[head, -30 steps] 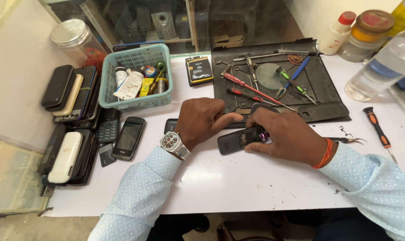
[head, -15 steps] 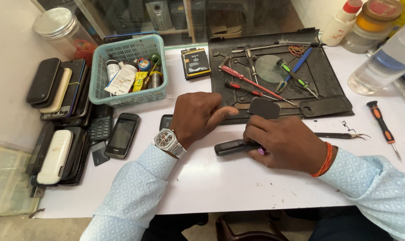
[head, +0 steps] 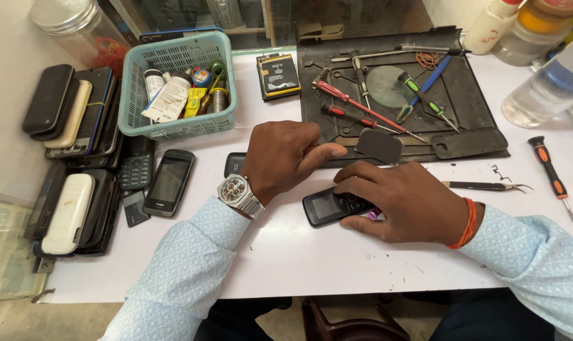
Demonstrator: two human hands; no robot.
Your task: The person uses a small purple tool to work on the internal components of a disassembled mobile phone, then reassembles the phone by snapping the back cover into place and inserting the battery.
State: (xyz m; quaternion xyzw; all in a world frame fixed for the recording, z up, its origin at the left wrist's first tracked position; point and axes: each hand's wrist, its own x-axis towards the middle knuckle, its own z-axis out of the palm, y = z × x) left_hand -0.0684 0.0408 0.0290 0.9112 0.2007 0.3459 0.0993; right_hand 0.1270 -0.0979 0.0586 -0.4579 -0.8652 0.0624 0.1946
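We see the right hand (head: 407,201) lying over a small black phone (head: 329,206) on the white tabletop (head: 312,259), fingers curled round its right end, screen end sticking out to the left. The left hand (head: 285,156) sits just left and far of the phone, loosely curled, thumb out to the right, holding nothing we can see; a silver watch (head: 238,191) is on that wrist. Just far of the right hand a dark phone cover (head: 379,145) lies at the near edge of the black work mat (head: 469,95). On the mat: red screwdriver (head: 356,107), green-handled screwdriver (head: 422,98), another dark cover (head: 468,143). Right of the mat an orange screwdriver (head: 548,169), and tweezers (head: 485,185) near the right wrist. Far left, a teal basket (head: 132,95) with small bottles; near it a touchscreen phone (head: 168,182) and stacks of old phones (head: 69,132) at the left edge.
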